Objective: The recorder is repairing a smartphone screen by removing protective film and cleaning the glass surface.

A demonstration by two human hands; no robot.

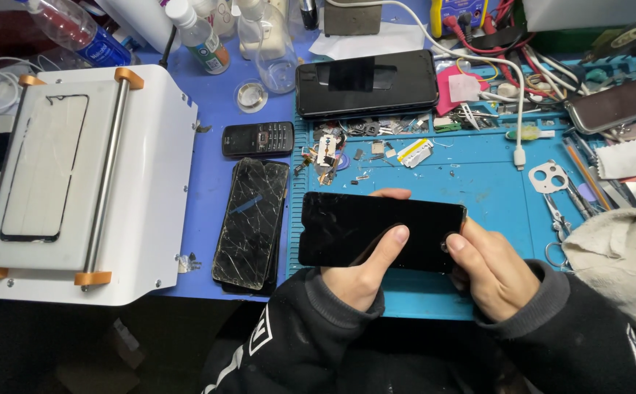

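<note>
Above the near edge of the blue mat (478, 190), a black phone (376, 230) lies flat between both hands, screen up and long side across. The left hand (365, 270) is closed on it from below, thumb laid slantwise over the glass and a fingertip showing past the far edge. The right hand (489, 270) grips the phone's right end, thumb pressed on the corner of the screen, fingers curled under. Both wrists wear dark sleeves (311, 328).

Just left of the phone, on the blue table (212, 102), a cracked phone (251, 222) lies face up, stacked on another dark slab. Beyond it sits a small keypad phone (257, 138). Farther back, a second large black phone (365, 84) rests across the mat's top edge. Between it and the held phone the mat carries small loose parts (329, 153), screws and a strip of yellow-edged tape.

On the right of the mat lie a white camera frame (548, 177), tweezers (577, 197) and a white cable (518, 109) with its plug (520, 155) pointing down. A grey cloth (617, 263) sits by the right forearm.

Far left stands a white machine (150, 182) with a steel roller (106, 168) in orange brackets and a glass panel (44, 168) on its bed. Bottles (201, 36) crowd the table's back edge.
</note>
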